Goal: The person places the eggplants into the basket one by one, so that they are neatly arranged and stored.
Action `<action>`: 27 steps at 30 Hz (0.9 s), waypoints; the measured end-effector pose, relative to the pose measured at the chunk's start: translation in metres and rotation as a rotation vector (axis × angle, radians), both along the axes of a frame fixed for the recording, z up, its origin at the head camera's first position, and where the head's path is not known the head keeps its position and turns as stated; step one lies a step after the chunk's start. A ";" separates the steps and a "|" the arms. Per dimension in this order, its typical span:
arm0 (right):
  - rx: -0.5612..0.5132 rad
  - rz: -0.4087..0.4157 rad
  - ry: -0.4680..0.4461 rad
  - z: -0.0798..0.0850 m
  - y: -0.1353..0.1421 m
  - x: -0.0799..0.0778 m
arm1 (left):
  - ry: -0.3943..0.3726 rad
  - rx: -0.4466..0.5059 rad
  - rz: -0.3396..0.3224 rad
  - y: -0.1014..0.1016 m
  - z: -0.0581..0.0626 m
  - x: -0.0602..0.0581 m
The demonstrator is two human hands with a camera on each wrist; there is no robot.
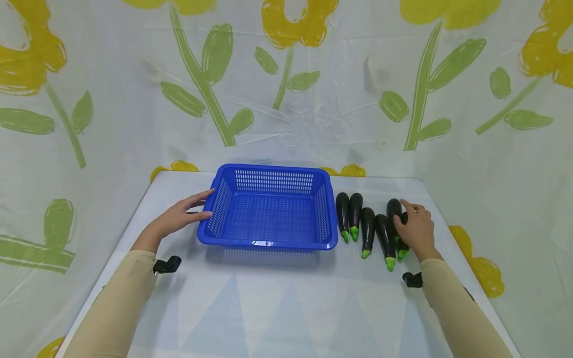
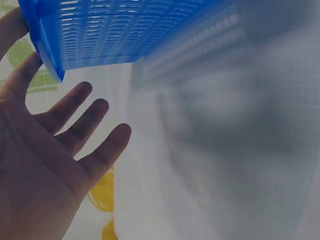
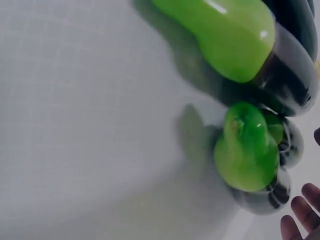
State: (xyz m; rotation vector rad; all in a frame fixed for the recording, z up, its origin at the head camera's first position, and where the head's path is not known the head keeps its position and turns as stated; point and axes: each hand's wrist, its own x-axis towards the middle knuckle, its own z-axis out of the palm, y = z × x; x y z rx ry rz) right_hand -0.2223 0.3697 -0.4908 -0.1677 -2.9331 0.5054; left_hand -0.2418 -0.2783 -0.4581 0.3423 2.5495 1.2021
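Note:
At the left side of a blue plastic basket [image 1: 268, 246], my left hand [image 1: 181, 216] has its fingers spread, with fingertips right at the rim. The left wrist view shows three straight fingers of this hand [image 2: 47, 150] below the basket's slotted wall [image 2: 100, 35]. My right hand [image 1: 417, 228] is over the rightmost eggplant [image 1: 404, 246], thumb and forefinger apart on either side of it. Another dark eggplant [image 1: 394, 206] lies close against that one. In the right wrist view, loosely bent fingertips [image 3: 302, 210] appear beside the green-capped eggplants [image 3: 247, 160].
More eggplants lie in a loose row between basket and right hand, among them one eggplant [image 1: 342, 214] near the basket's right wall and one further forward [image 1: 386, 241]. All have green stem ends towards me. A flower-printed curtain [image 1: 313, 124] hangs behind the white table [image 1: 286, 298].

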 end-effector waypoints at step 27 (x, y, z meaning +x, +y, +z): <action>-0.149 -0.083 -0.161 -0.014 0.021 0.012 | -0.114 0.096 0.004 -0.002 -0.012 0.001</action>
